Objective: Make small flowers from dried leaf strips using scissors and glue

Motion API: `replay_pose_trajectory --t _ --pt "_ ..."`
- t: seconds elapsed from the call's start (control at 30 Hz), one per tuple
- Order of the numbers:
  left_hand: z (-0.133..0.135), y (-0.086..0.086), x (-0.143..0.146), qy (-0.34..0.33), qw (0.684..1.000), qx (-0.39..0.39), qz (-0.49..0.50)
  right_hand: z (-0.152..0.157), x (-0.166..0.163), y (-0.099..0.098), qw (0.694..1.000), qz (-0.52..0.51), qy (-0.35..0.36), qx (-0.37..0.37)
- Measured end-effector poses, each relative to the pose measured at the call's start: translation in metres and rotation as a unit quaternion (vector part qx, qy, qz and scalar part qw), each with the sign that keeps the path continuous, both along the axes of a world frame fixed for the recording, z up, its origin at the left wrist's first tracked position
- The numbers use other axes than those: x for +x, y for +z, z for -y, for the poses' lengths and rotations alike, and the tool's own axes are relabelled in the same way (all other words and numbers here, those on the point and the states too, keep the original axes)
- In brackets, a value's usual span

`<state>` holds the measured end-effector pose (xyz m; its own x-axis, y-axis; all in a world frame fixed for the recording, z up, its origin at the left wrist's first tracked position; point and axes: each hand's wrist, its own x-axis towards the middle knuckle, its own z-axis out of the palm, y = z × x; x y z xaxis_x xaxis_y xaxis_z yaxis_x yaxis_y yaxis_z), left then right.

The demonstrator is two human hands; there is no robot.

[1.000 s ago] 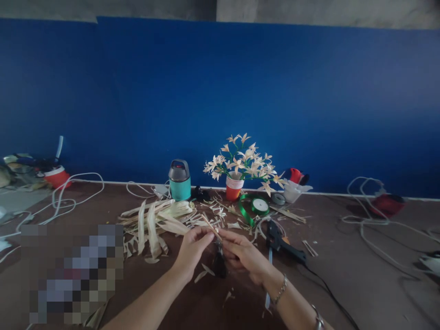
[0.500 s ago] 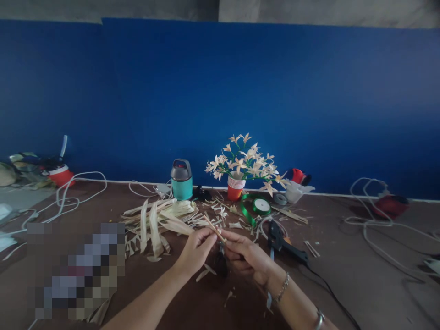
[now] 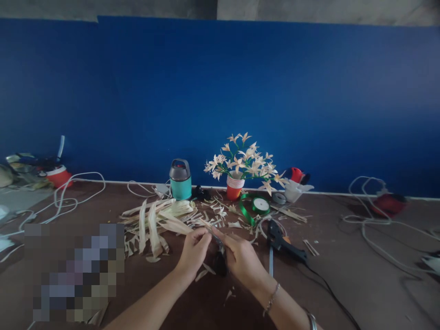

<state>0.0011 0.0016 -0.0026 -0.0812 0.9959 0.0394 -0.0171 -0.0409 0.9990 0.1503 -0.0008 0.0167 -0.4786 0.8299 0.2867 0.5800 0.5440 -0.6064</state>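
My left hand (image 3: 193, 252) is closed, thumb and forefinger pinching a thin straw-coloured husk strip (image 3: 205, 224) whose end shows above the fingertips. Close against it, my right hand (image 3: 242, 256) has its fingers curled and its forefinger reaching to the left fingertips. What the right fingers grip is hidden by the hand. Between and below the hands is a dark tool with a grey, metal-looking upper part (image 3: 217, 240) and a black lower part (image 3: 220, 265), perhaps scissors. Dried husks (image 3: 154, 224) lie in a heap beyond my left hand.
Behind the hands stand a red cup (image 3: 235, 189) of pale husk flowers (image 3: 239, 162) and a teal-bodied container (image 3: 180, 188). A green ribbon spool (image 3: 261, 205) lies nearby. At right are a black glue gun (image 3: 285, 243) with its cord and tangled white cables (image 3: 364, 220).
My right hand has shifted a little left and turned more palm-down, closer to my left hand. The strip shows less now, and the grey part of the dark tool has come into view.
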Motion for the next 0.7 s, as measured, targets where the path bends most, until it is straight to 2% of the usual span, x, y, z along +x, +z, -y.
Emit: replay_pose_trajectory --t 0.13,0.2,0.27,0.33,0.37,0.43,0.5,0.53,0.6,0.67,0.7 --pt "0.002 0.005 0.002 0.016 1.000 -0.012 0.004 0.004 -0.002 0.003 0.986 0.156 -0.052 0.042" --pt "0.003 0.008 0.001 0.023 1.000 -0.020 -0.003 0.000 0.002 0.002 0.978 0.184 -0.087 0.039" --pt "0.003 0.010 -0.002 0.032 0.999 -0.023 -0.023 -0.008 0.009 0.000 0.981 0.142 -0.130 0.028" --pt "0.003 0.011 -0.005 0.037 0.998 -0.016 -0.049 -0.016 0.016 -0.001 0.990 0.006 -0.141 0.010" --pt "0.002 0.011 -0.007 0.037 0.997 -0.007 -0.062 -0.018 0.017 -0.001 0.988 -0.082 -0.125 -0.026" --pt "0.002 0.012 -0.009 0.032 0.995 0.016 -0.090 -0.018 0.017 0.002 0.953 -0.229 -0.078 -0.180" --pt "0.002 0.013 -0.009 0.020 0.992 0.044 -0.113 -0.014 0.014 0.006 0.878 -0.304 -0.012 -0.371" --pt "0.003 0.015 -0.008 0.012 0.991 0.055 -0.120 -0.011 0.013 0.008 0.837 -0.321 0.014 -0.443" --pt "0.005 0.017 -0.007 -0.011 0.990 0.071 -0.124 -0.006 0.011 0.009 0.778 -0.340 0.048 -0.526" --pt "0.007 0.018 -0.006 -0.030 0.989 0.088 -0.119 -0.005 0.010 0.007 0.756 -0.350 0.056 -0.550" --pt "0.007 0.018 -0.005 -0.035 0.989 0.093 -0.113 -0.005 0.009 0.006 0.758 -0.350 0.055 -0.548"
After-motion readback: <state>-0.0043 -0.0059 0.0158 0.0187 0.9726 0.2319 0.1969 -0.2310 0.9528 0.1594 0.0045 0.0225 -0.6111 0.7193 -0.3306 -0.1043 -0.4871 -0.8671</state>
